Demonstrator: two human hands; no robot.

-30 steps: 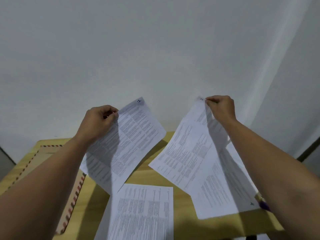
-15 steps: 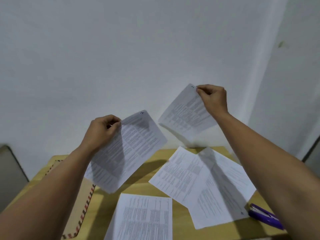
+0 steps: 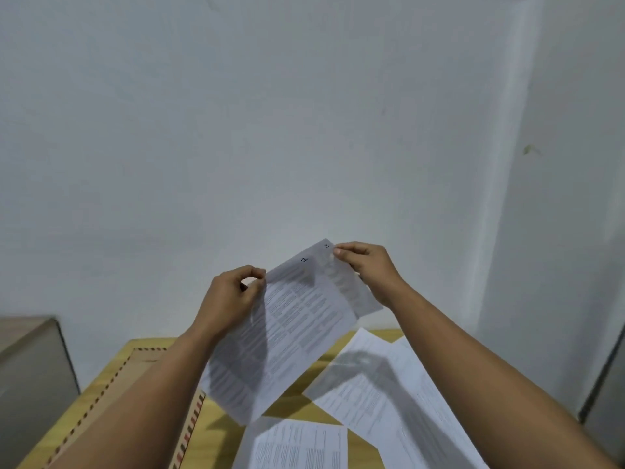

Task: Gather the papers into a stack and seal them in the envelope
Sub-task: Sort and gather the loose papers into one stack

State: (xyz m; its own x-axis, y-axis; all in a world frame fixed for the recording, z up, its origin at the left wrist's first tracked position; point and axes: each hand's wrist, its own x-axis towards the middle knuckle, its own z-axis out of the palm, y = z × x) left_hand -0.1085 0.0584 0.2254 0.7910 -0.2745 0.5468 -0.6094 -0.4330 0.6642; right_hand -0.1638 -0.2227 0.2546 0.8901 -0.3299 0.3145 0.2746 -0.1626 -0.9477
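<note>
Holding two printed sheets in the air above the tabletop (image 3: 297, 406), the person pinches each with one hand. The left hand (image 3: 230, 301) has its grip closed on the upper left edge of the front sheet (image 3: 287, 333), which bears a handwritten "2" near its top corner and hangs tilted down toward the left. The right hand (image 3: 367, 269) has its grip closed, thumb against fingers, on the top corner of the back sheet (image 3: 355, 292), which lies just behind the front one and overlaps it, showing along its right side. Below, more papers lie loose on the wood: one sheet (image 3: 301, 446) at the near middle and overlapping sheets (image 3: 399, 401) to the right, shaded by the arms. The envelope (image 3: 135, 377), brown with a striped border, lies flat on the left part of the tabletop, partly hidden by the left forearm.
</note>
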